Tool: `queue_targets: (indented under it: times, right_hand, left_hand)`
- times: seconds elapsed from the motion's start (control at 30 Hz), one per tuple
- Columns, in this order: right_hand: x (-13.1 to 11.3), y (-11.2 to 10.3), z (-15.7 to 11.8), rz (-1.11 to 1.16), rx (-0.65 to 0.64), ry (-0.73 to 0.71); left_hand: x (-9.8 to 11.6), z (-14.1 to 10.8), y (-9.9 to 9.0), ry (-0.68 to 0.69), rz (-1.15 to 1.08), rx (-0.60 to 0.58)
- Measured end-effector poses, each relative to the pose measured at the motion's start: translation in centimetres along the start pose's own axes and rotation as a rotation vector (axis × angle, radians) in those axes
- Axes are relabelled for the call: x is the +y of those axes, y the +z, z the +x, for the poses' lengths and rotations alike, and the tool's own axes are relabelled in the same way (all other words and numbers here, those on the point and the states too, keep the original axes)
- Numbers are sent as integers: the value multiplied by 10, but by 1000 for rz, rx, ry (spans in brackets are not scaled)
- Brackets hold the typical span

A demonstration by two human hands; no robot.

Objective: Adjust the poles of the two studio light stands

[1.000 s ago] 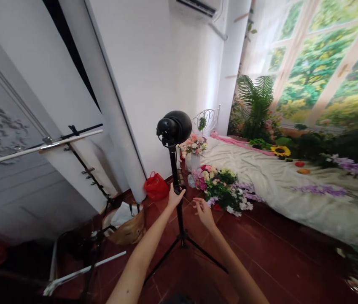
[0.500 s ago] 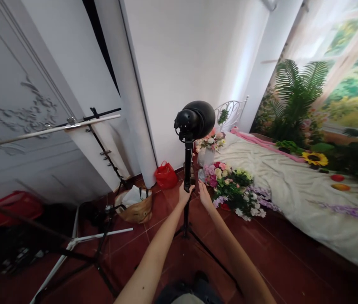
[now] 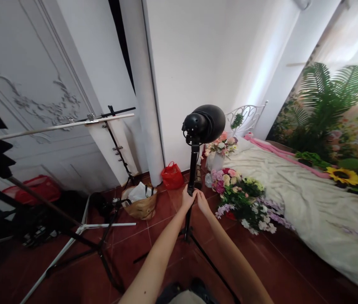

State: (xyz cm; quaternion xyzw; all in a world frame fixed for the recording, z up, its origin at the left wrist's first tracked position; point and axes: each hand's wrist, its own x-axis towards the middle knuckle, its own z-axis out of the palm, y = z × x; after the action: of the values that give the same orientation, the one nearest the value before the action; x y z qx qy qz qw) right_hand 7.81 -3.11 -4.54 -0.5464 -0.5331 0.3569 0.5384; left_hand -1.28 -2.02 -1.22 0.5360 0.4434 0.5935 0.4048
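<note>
A black light stand (image 3: 193, 169) rises in front of me, topped by a black studio lamp (image 3: 204, 123) with a round reflector. My left hand (image 3: 188, 198) is wrapped round the stand's pole, just below a dark collar. Close on its right, my right hand (image 3: 202, 200) has its fingers pressed together at the collar's right side, touching or nearly touching the left hand. Whatever small part the right fingertips pinch is too small to make out. The stand's legs spread on the red tiled floor (image 3: 166, 240).
Artificial flowers (image 3: 245, 196) lie right of the stand, beside a bed with a cream cover (image 3: 305, 215). A red bag (image 3: 172, 176) and a straw bag (image 3: 142, 207) sit by the wall. More stands and a white pole (image 3: 52, 128) occupy the left.
My right hand has moved in from beside the pole, and its fingers have closed at the collar. The view has turned left, so the surroundings appear farther right.
</note>
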Motion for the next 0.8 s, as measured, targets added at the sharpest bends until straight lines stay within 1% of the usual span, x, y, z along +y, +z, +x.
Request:
queue_targets:
  times: [0.07, 0.13, 0.27, 0.47, 0.57, 0.7, 0.8]
  right_hand:
    - [3, 2, 0, -83, 29, -2]
    - [4, 2, 1, -124, 29, 8]
    - [-1, -4, 4, -182, -23, 38]
    - [-10, -6, 19, -272, -93, 169]
    - [-13, -6, 27, -288, -147, 234]
    - [-12, -11, 30, -283, -253, 320]
    - [-11, -14, 30, -256, -305, 339]
  left_hand:
    - [-1, -3, -1, 13, 26, 14]
    - [0, -6, -2, 21, 56, 24]
    - [3, -12, -4, 31, 96, 49]
    - [10, -16, -5, 50, 82, 41]
    - [13, -16, -4, 40, 57, 62]
    - [14, -16, -2, 40, 57, 92]
    - [11, -14, 0, 41, 74, 111]
